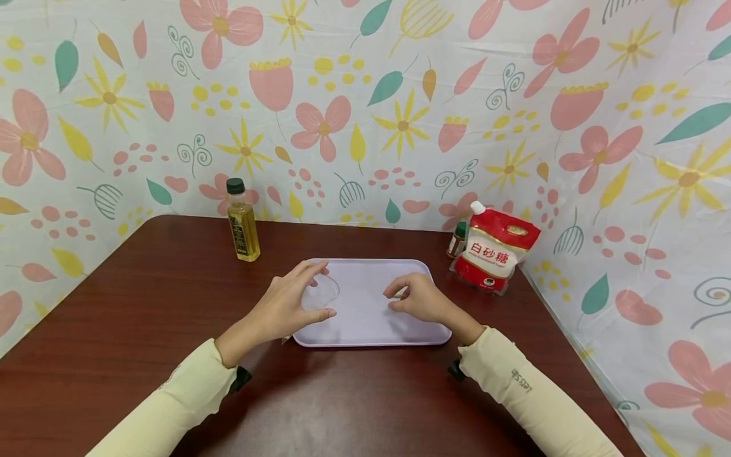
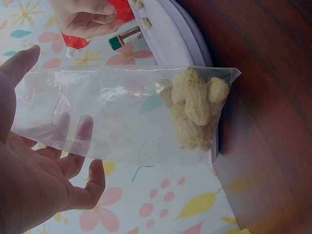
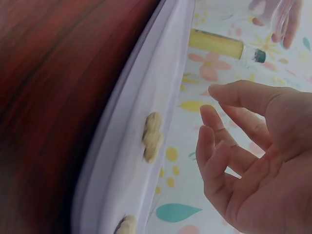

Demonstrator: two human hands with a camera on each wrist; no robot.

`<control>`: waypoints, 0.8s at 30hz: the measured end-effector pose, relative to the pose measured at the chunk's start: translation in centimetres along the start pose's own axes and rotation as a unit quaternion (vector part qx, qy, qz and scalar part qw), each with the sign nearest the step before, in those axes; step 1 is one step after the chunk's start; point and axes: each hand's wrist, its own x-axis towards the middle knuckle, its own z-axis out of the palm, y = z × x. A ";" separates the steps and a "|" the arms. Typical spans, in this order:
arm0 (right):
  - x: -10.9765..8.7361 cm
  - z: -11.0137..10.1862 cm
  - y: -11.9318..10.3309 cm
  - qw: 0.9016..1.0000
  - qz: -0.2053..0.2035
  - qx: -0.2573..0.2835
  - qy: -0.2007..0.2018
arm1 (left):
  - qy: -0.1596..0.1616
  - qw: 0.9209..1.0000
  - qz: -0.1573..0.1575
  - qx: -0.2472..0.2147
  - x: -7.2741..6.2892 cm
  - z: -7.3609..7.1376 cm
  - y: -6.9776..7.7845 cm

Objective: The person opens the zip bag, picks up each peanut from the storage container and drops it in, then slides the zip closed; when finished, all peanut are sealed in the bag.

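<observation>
A clear plastic bag stands roughly upright, peanuts gathered in its bottom, which overlaps the tray's edge in the left wrist view. Around the bag's upper part is my left hand, thumb and fingers spread wide apart; two fingertips show through the plastic. Over the right part of the pale lilac tray hovers my right hand. Its fingers are loosely bent, the thumb stands off from them, and nothing is between them. Below it on the tray lie loose peanuts.
Behind the tray on the left stands an oil bottle with a dark green cap. A red and white sugar pouch stands at the right, beside a small green-capped bottle. Flower-patterned cloth hangs behind the brown table.
</observation>
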 end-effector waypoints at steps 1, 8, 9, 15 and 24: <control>0.0 0.0 0.2 1.000 0.000 0.000 0.000 | 0.000 1.000 0.000 0.001 0.0 0.0 0.0; 0.0 -0.1 1.4 1.000 0.002 -0.014 -0.005 | -0.003 1.000 -0.002 0.003 0.1 0.0 0.0; 0.0 -0.1 1.6 1.000 0.001 -0.016 -0.006 | -0.004 1.000 -0.003 0.003 0.1 0.0 0.0; 0.0 -0.2 1.9 0.999 0.018 -0.016 -0.032 | -0.003 1.000 -0.002 0.004 0.0 0.0 0.0; 0.2 0.0 2.6 0.997 0.044 -0.032 -0.047 | -0.002 1.000 0.002 0.004 0.1 0.1 0.0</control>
